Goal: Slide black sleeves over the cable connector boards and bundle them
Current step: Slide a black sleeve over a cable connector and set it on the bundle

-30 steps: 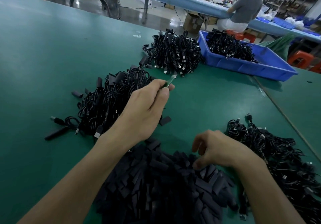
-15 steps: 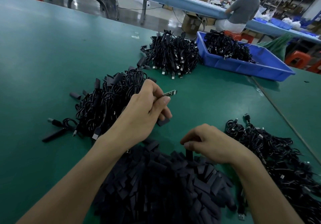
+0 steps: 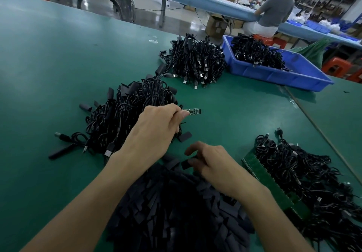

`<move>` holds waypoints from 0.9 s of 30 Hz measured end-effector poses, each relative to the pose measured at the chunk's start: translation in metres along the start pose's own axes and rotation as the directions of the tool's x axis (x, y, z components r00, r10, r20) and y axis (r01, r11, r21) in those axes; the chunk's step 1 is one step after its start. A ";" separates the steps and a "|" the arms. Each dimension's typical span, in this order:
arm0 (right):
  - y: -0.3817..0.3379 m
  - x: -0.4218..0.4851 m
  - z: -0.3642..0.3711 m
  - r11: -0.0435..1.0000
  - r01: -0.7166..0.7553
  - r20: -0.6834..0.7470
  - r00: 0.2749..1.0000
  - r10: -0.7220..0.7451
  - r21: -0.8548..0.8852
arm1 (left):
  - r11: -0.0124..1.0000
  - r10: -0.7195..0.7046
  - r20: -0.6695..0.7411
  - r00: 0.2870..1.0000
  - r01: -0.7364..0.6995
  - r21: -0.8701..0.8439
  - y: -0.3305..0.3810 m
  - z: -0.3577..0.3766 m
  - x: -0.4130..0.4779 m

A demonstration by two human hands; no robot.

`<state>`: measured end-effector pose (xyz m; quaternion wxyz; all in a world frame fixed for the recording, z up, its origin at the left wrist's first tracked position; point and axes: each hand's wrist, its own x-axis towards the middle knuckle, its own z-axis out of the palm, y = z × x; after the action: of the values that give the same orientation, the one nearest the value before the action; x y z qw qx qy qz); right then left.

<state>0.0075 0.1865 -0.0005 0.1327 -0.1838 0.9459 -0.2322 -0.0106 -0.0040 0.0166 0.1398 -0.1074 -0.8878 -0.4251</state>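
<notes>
A small green connector board (image 3: 193,111) is pinched at its cable end by the left hand (image 3: 156,128), and it is held level above the green surface (image 3: 49,65). A single black sleeve (image 3: 187,164) is pinched by the right hand (image 3: 213,163) just over the heap of loose sleeves (image 3: 172,212) at the near edge. A pile of sleeved cables (image 3: 125,114) is seen behind the left hand. A second pile of cables (image 3: 195,63) is seen farther back, beside a blue tray (image 3: 274,74). More cables (image 3: 303,173) are heaped on the right, with a strip of green boards (image 3: 268,183) alongside them.
</notes>
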 end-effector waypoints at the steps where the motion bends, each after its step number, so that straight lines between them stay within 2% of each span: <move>1: -0.001 0.000 0.002 1.000 0.008 0.023 1.000 -0.008 -0.005 | 1.000 0.001 0.003 1.000 -0.001 0.002 -0.001 0.000 0.000; 7: -0.002 0.003 0.010 0.999 0.026 0.042 0.999 -0.024 -0.048 | 1.000 -0.002 0.047 0.999 0.002 -0.010 -0.003 0.001 0.000; 11: -0.001 0.002 0.001 0.992 0.040 -0.148 0.989 -0.023 0.117 | 0.999 -0.009 0.059 0.998 0.012 -0.044 -0.002 -0.001 0.000; 13: 0.001 0.000 -0.007 0.962 0.070 -0.290 0.957 0.010 0.263 | 0.998 -0.005 0.085 0.996 0.010 -0.062 -0.001 -0.002 0.000; 16: 0.003 -0.002 -0.018 0.874 0.173 -0.485 0.871 0.080 0.454 | 0.997 -0.005 0.106 0.994 0.013 -0.075 0.000 -0.002 -0.001; 19: 0.002 -0.003 -0.026 0.811 0.278 -0.607 0.786 0.116 0.515 | 0.996 0.002 0.111 0.994 0.008 -0.093 0.000 -0.003 0.000; 22: 0.000 -0.004 -0.029 0.799 0.327 -0.661 0.742 0.113 0.504 | 0.993 0.002 0.128 0.992 0.012 -0.114 0.000 -0.002 -0.001; 27: -0.003 -0.005 -0.028 0.811 0.329 -0.677 0.727 0.109 0.483 | 0.991 -0.001 0.131 0.991 0.018 -0.130 0.001 -0.001 -0.001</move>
<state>0.0035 0.1969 0.0259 -0.1867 -0.0964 0.7987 -0.5638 -0.0096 -0.0042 0.0178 0.0722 -0.1397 -0.8657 -0.4752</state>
